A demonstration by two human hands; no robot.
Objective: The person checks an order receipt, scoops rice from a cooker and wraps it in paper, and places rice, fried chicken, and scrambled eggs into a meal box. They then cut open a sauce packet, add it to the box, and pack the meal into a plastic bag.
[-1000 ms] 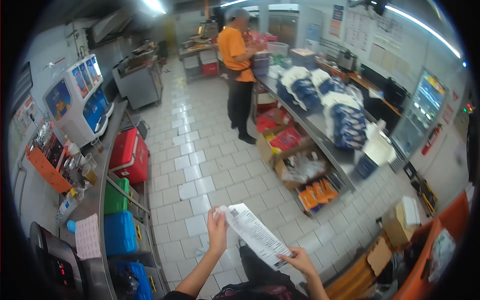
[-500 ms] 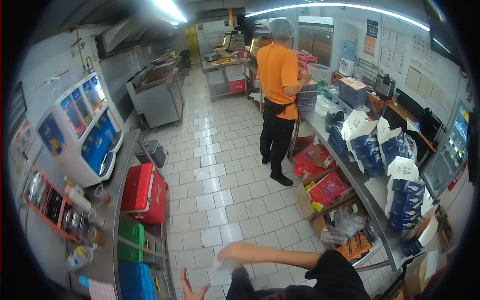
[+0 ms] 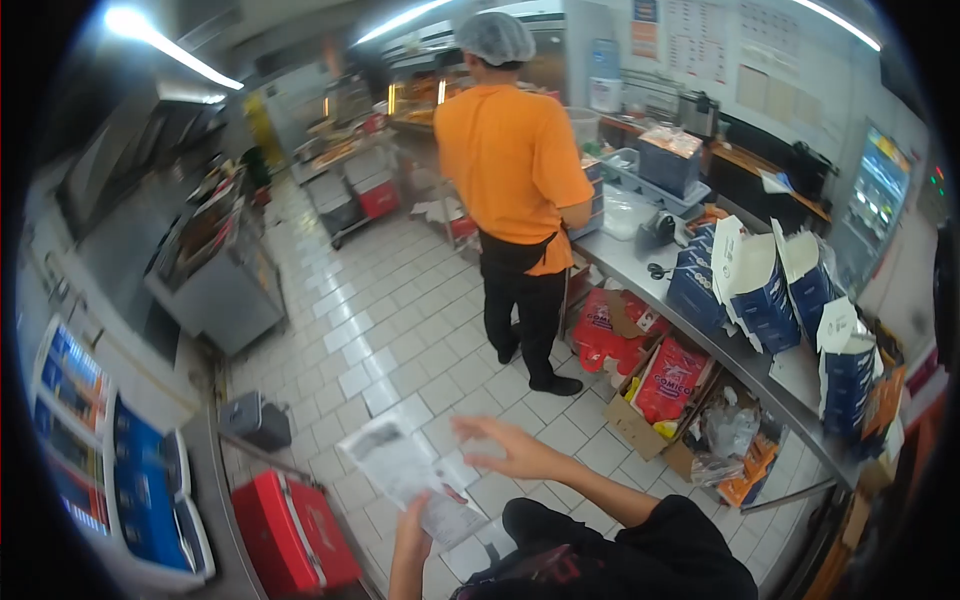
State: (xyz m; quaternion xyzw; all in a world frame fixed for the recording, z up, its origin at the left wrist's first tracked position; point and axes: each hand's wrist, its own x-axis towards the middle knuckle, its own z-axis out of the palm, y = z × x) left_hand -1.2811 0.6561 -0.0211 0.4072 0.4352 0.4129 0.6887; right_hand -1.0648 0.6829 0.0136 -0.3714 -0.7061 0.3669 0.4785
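A printed white paper sheet point(image 3: 392, 462) hangs in front of me above the tiled floor, its print too blurred to read. My left hand point(image 3: 415, 515) grips its lower edge, thumb on the printed side. Just right of the sheet, my right hand point(image 3: 505, 450) is open, its fingers stretched toward the paper with nothing in them. Whether its fingertips touch the sheet I cannot tell.
A co-worker in an orange shirt point(image 3: 515, 170) stands ahead, facing away by the steel counter point(image 3: 655, 285). Dark blue boxes point(image 3: 765, 300) stand along that counter, with cartons point(image 3: 632, 418) beneath. A red cooler point(image 3: 292, 535) is at lower left.
The white paper has passed from my right hand to my left and now lies unfolded to view. My right hand has opened. The view has moved forward, closer to the co-worker.
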